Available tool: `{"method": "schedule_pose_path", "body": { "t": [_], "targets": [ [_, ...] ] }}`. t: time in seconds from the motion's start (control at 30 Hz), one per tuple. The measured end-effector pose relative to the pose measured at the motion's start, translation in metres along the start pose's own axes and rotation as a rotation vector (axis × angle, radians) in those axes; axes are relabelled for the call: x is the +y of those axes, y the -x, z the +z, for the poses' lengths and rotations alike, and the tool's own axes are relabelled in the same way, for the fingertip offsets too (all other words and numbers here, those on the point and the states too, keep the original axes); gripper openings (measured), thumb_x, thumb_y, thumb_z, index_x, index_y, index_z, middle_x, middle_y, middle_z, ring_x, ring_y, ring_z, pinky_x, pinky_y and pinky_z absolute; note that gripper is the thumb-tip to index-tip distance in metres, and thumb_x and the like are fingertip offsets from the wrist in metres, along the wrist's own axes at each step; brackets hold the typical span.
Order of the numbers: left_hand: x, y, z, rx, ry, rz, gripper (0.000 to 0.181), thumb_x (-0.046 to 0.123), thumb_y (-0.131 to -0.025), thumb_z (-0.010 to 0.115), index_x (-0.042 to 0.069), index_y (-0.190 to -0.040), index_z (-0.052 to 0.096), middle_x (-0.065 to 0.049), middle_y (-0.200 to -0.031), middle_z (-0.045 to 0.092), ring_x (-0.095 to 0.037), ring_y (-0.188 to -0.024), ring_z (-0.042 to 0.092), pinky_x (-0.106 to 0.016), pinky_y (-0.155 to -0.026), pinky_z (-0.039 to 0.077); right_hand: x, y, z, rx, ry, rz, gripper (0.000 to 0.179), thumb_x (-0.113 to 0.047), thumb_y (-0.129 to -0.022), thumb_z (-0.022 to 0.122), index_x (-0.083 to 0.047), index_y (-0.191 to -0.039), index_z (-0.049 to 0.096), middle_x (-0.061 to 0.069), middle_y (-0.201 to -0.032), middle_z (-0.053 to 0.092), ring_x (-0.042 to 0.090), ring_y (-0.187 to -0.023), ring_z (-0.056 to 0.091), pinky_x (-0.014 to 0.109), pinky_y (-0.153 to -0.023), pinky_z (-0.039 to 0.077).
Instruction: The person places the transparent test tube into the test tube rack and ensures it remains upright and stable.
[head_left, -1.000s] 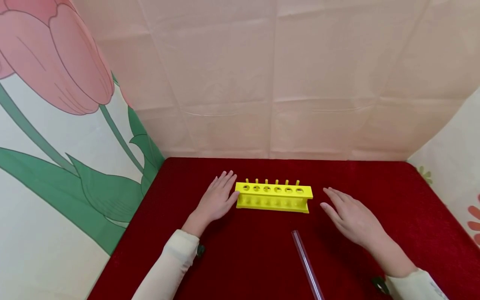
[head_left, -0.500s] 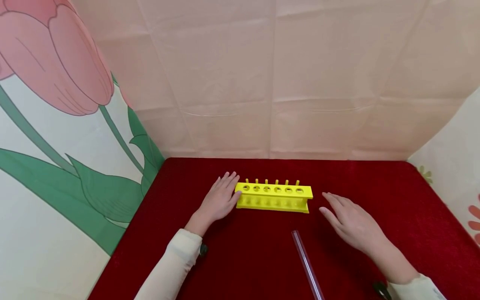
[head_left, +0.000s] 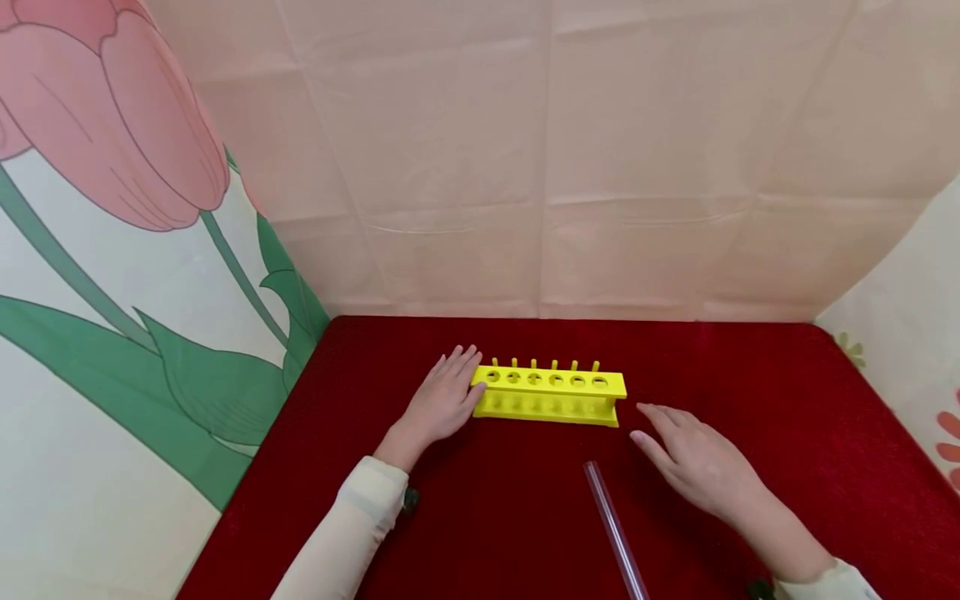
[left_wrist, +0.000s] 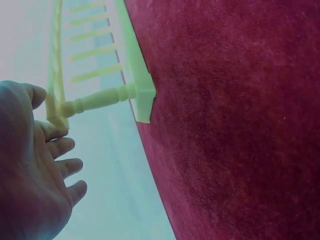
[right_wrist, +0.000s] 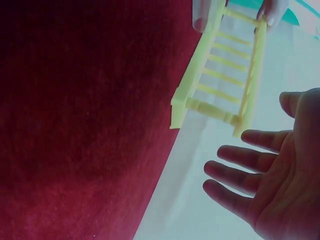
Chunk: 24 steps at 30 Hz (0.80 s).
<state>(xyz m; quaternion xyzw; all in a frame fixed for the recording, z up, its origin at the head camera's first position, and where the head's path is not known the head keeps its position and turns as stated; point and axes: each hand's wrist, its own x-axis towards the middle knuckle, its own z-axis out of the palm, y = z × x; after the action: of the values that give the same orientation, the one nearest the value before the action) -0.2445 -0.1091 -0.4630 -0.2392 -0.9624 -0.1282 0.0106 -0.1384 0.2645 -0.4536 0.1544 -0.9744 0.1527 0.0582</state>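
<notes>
A yellow test tube rack stands upright on the red cloth, a row of round holes in its top plate and a row of pegs behind. My left hand holds its left end, thumb at the front corner and index finger around the end; the left wrist view shows the rack's corner between them. To the right, my right hand hovers apart from the rack with extended fingers and nothing in it. A clear test tube lies between the hands, its near end cut off by the frame.
Dark red velvet cloth covers the table. Behind it hangs a plain beige backdrop. A tulip-printed sheet borders the left side, and a white floral sheet the right.
My left hand has shifted slightly right, onto the rack's end. My right hand has come down toward me and a little left. The rack and test tube have stayed in place.
</notes>
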Motion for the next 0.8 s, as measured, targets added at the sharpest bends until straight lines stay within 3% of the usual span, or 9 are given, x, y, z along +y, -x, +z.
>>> {"method": "schedule_pose_path", "body": {
  "t": [0.8],
  "targets": [
    [0.006,-0.004,0.002,-0.011,0.016,0.029,0.060,0.040,-0.111,0.030,0.011,-0.162,0.022,-0.003,-0.169,0.019,-0.023,-0.157,0.011,-0.040,-0.127,0.012,-0.031,0.016,0.016,-0.094,0.011,0.009,0.058,-0.049,-0.102,0.057,-0.001,-0.134,0.062,0.019,-0.125,0.067,0.038,-0.118,0.063,0.057,-0.094,0.053]
  ]
}}
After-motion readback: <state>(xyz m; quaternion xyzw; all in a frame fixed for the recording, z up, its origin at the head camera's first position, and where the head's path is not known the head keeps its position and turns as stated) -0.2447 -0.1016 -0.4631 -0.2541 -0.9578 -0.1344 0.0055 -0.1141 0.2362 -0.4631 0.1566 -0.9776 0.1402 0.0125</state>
